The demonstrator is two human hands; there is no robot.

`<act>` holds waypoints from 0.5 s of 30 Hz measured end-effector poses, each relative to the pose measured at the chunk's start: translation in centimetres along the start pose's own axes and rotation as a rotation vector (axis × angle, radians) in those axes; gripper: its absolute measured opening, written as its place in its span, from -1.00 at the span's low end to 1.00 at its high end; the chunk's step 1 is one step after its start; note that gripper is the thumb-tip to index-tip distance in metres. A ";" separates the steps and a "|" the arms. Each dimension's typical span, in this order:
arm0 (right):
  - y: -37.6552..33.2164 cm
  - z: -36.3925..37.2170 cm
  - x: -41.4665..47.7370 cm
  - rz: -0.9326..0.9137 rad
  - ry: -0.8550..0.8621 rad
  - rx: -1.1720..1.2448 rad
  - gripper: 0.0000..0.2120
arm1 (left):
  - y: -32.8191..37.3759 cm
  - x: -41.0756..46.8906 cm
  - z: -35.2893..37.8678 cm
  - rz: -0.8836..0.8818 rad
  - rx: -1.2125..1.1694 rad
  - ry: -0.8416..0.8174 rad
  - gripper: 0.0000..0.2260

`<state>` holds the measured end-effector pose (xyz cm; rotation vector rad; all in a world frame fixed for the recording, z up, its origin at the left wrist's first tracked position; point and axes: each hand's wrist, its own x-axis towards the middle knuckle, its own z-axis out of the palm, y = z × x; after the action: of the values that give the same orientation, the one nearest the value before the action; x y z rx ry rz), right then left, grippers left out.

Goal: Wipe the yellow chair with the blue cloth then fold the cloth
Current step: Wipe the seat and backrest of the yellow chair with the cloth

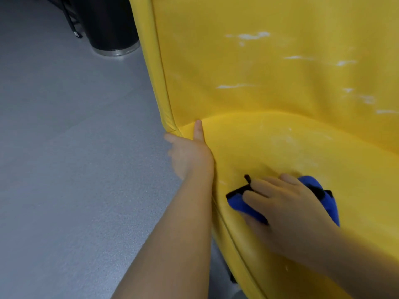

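The yellow chair (269, 87) fills the right side of the view, with white smears on its backrest and faint pale marks on the seat. My left hand (190, 156) grips the seat's left edge where it meets the backrest, thumb on the seat and fingers round the outside. My right hand (285, 203) lies flat on the bunched blue cloth (323, 199) with black trim and presses it onto the front left part of the seat. Most of the cloth is hidden under that hand.
Grey floor (75, 147) spreads to the left of the chair. A black cylindrical base with a shiny rim (112, 29) stands at the top left, close behind the chair's edge, with thin black cables beside it.
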<state>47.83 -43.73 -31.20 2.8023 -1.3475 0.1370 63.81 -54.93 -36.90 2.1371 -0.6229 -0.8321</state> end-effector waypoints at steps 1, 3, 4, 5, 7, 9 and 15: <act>0.4 0.0 0.3 0.003 0.010 -0.002 -0.90 | -0.1 0.0 0.0 0.002 -0.013 -0.007 -0.30; 1.8 0.6 2.3 0.035 0.061 -0.046 -0.88 | -0.1 -0.1 0.0 0.010 -0.037 -0.018 -0.32; 2.7 0.9 3.8 0.068 0.097 -0.088 -0.86 | -0.1 -0.1 -0.1 0.013 -0.048 -0.020 -0.32; 3.9 1.3 5.4 0.117 0.129 -0.128 -0.83 | -0.2 -0.1 -0.1 0.013 -0.061 -0.022 -0.32; 6.7 1.6 8.3 0.251 0.140 -0.172 -0.80 | -0.2 0.0 -0.2 0.005 -0.078 -0.028 -0.33; 8.8 1.7 10.2 0.368 0.120 -0.149 -0.80 | -0.2 -0.1 -0.3 -0.002 -0.087 -0.037 -0.34; 6.1 1.0 8.0 0.243 0.077 -0.033 -0.79 | 0.0 -0.2 -0.2 -0.003 -0.068 -0.043 -0.28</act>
<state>48.12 -53.78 -31.50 2.5680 -1.6489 0.2235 63.82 -54.65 -36.71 2.0642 -0.6058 -0.8908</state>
